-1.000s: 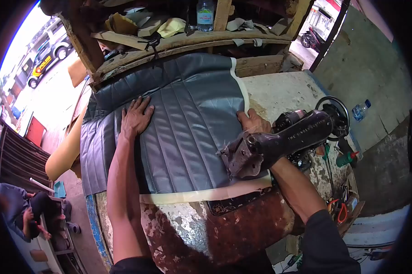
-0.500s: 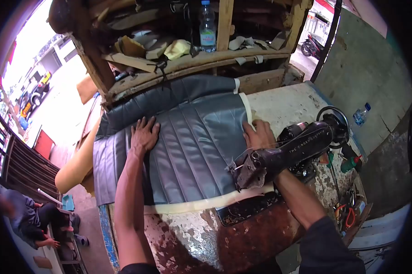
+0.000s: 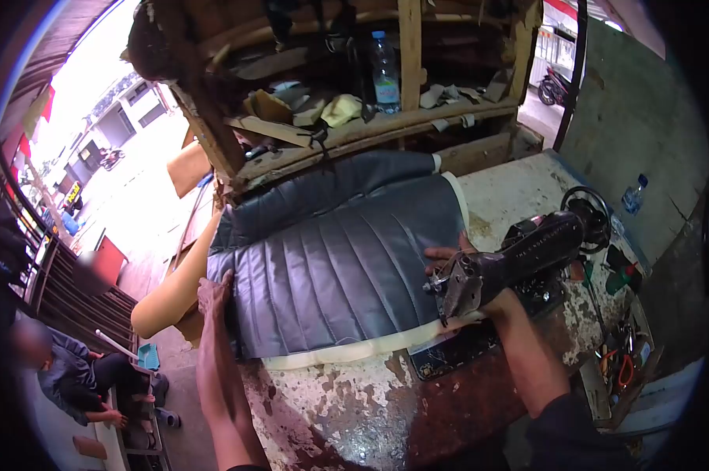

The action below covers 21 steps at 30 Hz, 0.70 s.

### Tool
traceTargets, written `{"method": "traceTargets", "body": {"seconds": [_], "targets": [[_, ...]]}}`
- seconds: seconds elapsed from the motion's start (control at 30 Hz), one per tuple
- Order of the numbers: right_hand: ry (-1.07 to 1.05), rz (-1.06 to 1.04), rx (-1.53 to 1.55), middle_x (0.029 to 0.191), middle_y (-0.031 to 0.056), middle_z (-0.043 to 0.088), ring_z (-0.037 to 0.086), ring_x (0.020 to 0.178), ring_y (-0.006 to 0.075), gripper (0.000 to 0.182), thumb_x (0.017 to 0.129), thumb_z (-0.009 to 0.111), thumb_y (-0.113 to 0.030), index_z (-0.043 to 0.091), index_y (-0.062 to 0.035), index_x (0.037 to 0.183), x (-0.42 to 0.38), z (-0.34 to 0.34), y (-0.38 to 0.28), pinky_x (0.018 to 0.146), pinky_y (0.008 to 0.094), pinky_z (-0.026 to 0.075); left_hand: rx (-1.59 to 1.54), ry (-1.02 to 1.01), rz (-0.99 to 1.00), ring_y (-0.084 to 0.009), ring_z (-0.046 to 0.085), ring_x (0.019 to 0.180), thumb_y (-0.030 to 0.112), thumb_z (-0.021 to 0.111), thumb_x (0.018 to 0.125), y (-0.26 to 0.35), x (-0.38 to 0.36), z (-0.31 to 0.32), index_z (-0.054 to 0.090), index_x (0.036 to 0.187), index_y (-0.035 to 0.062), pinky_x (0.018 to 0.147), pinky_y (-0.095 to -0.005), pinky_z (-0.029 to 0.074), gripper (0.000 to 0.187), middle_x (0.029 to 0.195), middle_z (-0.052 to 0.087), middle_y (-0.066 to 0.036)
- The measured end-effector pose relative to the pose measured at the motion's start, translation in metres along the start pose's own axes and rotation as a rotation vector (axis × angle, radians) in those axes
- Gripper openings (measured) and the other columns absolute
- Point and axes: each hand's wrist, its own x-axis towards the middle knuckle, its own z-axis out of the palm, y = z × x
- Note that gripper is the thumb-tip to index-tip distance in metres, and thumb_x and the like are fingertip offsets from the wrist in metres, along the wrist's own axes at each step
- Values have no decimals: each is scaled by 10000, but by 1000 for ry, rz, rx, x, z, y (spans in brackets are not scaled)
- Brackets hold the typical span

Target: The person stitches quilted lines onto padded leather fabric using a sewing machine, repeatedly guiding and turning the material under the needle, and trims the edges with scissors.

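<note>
A dark grey padded cover (image 3: 331, 267) with stitched channels and a pale edging lies across the worn table, its far part folded over. At its left edge is my left hand (image 3: 214, 293), fingers closed on the material. My right hand (image 3: 451, 257) rests on the cover's right side, partly hidden behind the sewing machine head, with its visible fingers apart. The black sewing machine (image 3: 519, 255) stands over the cover's right front corner, and my right forearm passes beneath its arm.
A wooden shelf (image 3: 354, 132) with scraps and a water bottle (image 3: 385, 74) stands behind the table (image 3: 339, 416). Tools with orange handles (image 3: 625, 370) lie at the right. Another bottle (image 3: 634, 196) is farther back. A seated person (image 3: 80, 377) is at the lower left.
My left hand has moved from the top of the cover to its left edge and closed there. The view has shifted, so the scene sits farther right. My right hand stays by the machine.
</note>
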Motion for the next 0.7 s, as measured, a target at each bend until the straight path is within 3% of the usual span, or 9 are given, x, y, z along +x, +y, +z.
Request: {"method": "traceTargets", "body": {"seconds": [0.07, 0.13, 0.17, 0.2, 0.3, 0.43, 0.5, 0.53, 0.7], "targets": [[-71, -107, 56, 1191, 165, 717, 719, 1007, 226, 704, 1062, 392, -640, 538, -68, 1446, 2, -8, 9, 828, 329, 603, 9, 25, 55, -433, 626, 1235, 614, 725, 874, -9, -5, -12, 565, 1327, -9, 1004, -524, 511, 788, 1296, 650, -293], [-77, -170, 171, 1270, 186, 677, 703, 1067, 248, 686, 1074, 385, -616, 508, -71, 1473, 0, -4, 17, 864, 346, 599, -32, 159, 149, -423, 697, 1020, 393, 739, 929, -25, -8, -26, 650, 1058, -9, 870, -524, 531, 432, 1058, 724, -255], [-63, -229, 283, 1348, 208, 636, 686, 1128, 271, 671, 1086, 378, -592, 478, -74, 1500, -4, -2, 19, 901, 362, 594, -23, 171, 150, -423, 697, 1020, 393, 739, 929, -40, -7, -32, 650, 1058, -9, 870, -524, 531, 432, 1058, 724, -255], [-126, -166, 368, 1342, 195, 636, 615, 1270, 302, 733, 1074, 339, -634, 427, -74, 1538, 9, -19, 27, 1089, 443, 502, -82, 158, 243, -436, 704, 957, 375, 744, 927, -56, -7, -39, 642, 1028, -11, 839, -528, 532, 412, 983, 719, -267], [-382, -279, 646, 1455, 242, 552, 576, 1315, 341, 710, 1097, 243, -612, 415, -95, 1551, 7, -6, 19, 1138, 467, 452, -163, 247, 463, -453, 696, 835, 288, 711, 949, -87, -51, -70, 608, 967, -34, 766, -542, 505, 339, 843, 685, -297], [-343, -298, 602, 1427, 195, 584, 572, 1307, 332, 672, 1118, 190, -555, 385, -100, 1573, 3, 2, 15, 1176, 468, 408, -333, 414, 322, -456, 654, 780, 247, 658, 985, -135, -170, -157, 571, 965, -33, 721, -517, 481, 293, 869, 674, -264], [-549, -338, 521, 1431, 169, 589, 570, 1309, 300, 618, 1138, 186, -482, 421, -73, 1538, 4, -11, 20, 1192, 432, 389, -317, 474, 199, -438, 633, 753, 243, 662, 986, -211, -221, -186, 568, 976, -34, 710, -489, 480, 293, 879, 668, -250], [-362, -527, 29, 1350, 169, 624, 597, 1236, 305, 624, 1132, 225, -498, 444, -57, 1516, 5, -12, 23, 1140, 434, 434, -296, 537, 184, -403, 617, 725, 244, 662, 987, -250, -253, -190, 573, 971, -36, 701, -476, 481, 294, 842, 656, -228], [144, -448, 188, 1156, 147, 701, 684, 985, 296, 327, 1061, 520, -197, 604, -22, 1324, 12, -68, 70, 924, 402, 565, -27, 352, -177, -310, 586, 694, 223, 672, 986, -333, -437, -179, 595, 894, -39, 701, -447, 486, 288, 780, 643, -185]]}}
